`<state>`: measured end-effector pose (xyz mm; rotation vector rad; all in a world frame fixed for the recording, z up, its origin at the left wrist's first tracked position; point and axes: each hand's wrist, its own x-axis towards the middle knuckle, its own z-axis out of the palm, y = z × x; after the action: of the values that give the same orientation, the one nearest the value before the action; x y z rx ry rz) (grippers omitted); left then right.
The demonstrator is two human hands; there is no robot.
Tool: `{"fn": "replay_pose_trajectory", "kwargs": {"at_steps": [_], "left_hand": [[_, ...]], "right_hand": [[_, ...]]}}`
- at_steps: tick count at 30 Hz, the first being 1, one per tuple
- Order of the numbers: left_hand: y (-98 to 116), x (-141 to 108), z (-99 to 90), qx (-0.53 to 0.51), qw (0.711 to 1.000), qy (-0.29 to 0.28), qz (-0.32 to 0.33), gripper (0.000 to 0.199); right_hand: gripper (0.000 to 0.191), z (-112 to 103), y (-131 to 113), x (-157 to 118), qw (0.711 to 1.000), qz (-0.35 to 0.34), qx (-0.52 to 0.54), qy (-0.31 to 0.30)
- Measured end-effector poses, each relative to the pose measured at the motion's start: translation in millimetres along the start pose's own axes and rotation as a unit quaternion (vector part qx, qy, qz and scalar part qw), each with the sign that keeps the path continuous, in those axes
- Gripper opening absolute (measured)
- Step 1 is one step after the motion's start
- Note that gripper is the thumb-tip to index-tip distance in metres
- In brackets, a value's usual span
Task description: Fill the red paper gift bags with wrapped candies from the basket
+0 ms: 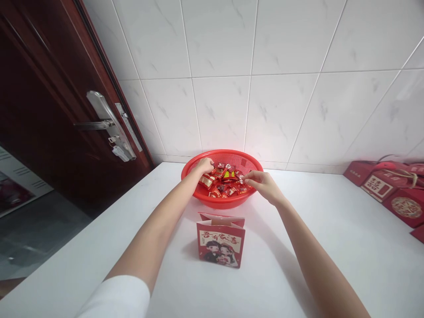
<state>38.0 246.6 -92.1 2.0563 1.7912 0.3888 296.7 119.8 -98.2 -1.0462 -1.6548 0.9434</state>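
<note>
Thumb and fingertips of the right hand [258, 180] are drawn close together at a small wrapped sweet [241, 179], at the right side of the round red perforated plastic basket [220, 202]. The left hand [206, 165] is curled inside the basket's left side, above the red-and-gold wrapped candies [229, 175]; whether it grips one cannot be told. The basket rests on the white tabletop [145, 212], near the white marbled tile wall [221, 106]. Nearer the viewer, between the forearms, stands an upright, open-topped red paper box with a cartoon couple [221, 245].
</note>
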Motion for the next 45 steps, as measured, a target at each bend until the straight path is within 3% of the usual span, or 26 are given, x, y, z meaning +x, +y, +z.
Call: {"fn": "replay_pose_trajectory", "kwargs": {"at_steps": [7, 9, 12, 16, 21, 23, 28, 33, 36, 40, 42, 45], "left_hand": [[22, 2, 13.0, 0.092, 0.988, -0.058, 0.112, 0.049], [25, 2, 16.8, 0.112, 0.985, -0.067, 0.115, 0.048], [25, 3, 19.1, 0.106, 0.987, -0.058, 0.108, 0.03], [20, 2, 16.7, 0.054, 0.994, -0.023, 0.091, 0.012], [24, 0, 6.6, -0.082, 0.989, 0.056, 0.106, 0.02], [28, -3, 1.4, -0.155, 0.978, 0.06, 0.123, 0.022], [46, -24, -6.6, -0.409, 0.893, -0.047, 0.183, 0.039], [69, -48, 0.6, -0.417, 0.857, -0.168, 0.253, 0.045], [75, -52, 7.2, -0.39, 0.868, -0.182, 0.247, 0.044], [70, -46, 9.3, -0.368, 0.893, -0.135, 0.223, 0.03], [64, -42, 9.0, -0.333, 0.919, -0.091, 0.193, 0.02], [56, -38, 11.1, -0.171, 0.973, -0.061, 0.142, 0.019]], "right_hand": [[0.014, 0, 1, -1, 1.0, -0.002, 0.0, -0.002], [0.013, 0, 0, -1, 1.0, -0.003, -0.005, -0.002], [0.013, 0, -1, -1, 1.0, -0.003, -0.009, -0.004], [0.014, 0, -2, -2, 1.0, -0.001, -0.02, -0.001], [0.013, 0, -3, -2, 1.0, 0.005, -0.023, -0.005], [0.013, 2, -2, -1, 1.0, 0.006, -0.014, -0.001], [0.03, 7, 3, 2, 0.998, 0.011, 0.027, 0.051], [0.043, 10, 6, 4, 0.997, -0.001, 0.056, 0.06], [0.051, 11, 7, 4, 0.996, -0.001, 0.01, 0.085], [0.053, 12, 7, 4, 0.994, 0.001, 0.003, 0.105], [0.052, 13, 6, 4, 0.993, 0.014, 0.03, 0.112], [0.051, 15, 4, 3, 0.989, 0.043, 0.069, 0.123]]}}
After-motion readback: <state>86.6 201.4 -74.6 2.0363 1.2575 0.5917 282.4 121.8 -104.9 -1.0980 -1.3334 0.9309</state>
